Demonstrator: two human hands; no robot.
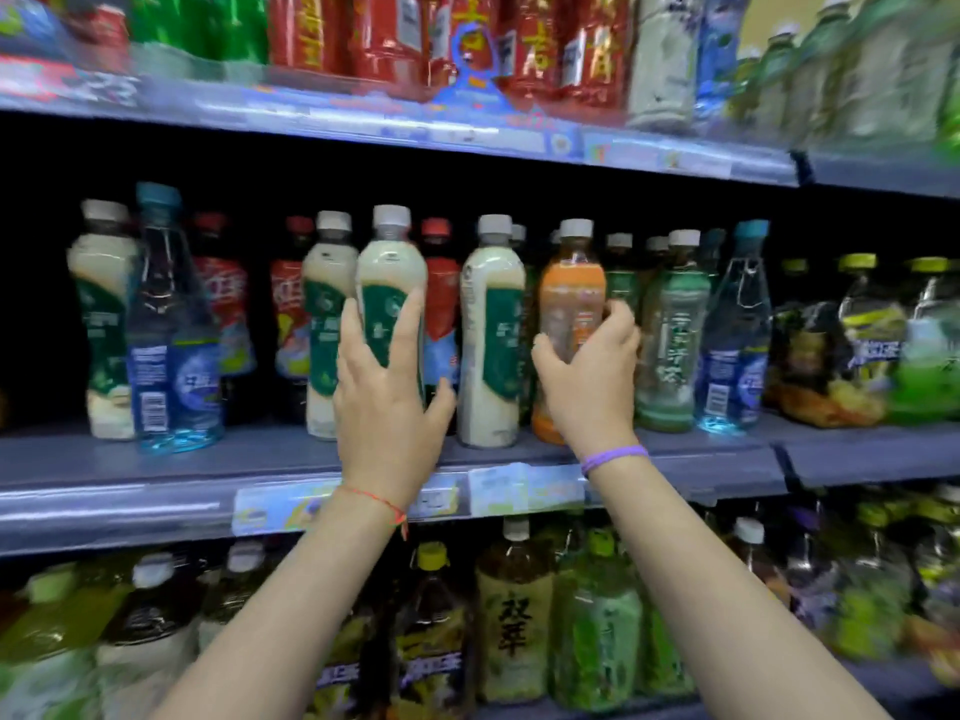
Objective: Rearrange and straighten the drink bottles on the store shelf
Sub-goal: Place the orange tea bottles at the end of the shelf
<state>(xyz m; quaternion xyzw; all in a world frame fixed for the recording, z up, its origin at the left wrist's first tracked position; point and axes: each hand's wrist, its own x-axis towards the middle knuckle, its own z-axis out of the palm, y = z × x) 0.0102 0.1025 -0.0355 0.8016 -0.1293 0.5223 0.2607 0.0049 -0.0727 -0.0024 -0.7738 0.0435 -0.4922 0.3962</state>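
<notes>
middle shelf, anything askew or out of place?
Yes. At the far left, a cream bottle leans sideways, and a clear blue bottle stands among the cream and red ones, away from its match further right.

Bare forearms; red string bracelet left, purple band right.

On the middle shelf, a cream-coloured bottle with a green label and white cap stood upright at the front, gripped low on its body. To its right stood a matching cream bottle, label turned sideways. Further right, an orange bottle with a white cap stood upright, held around its middle.
</notes>
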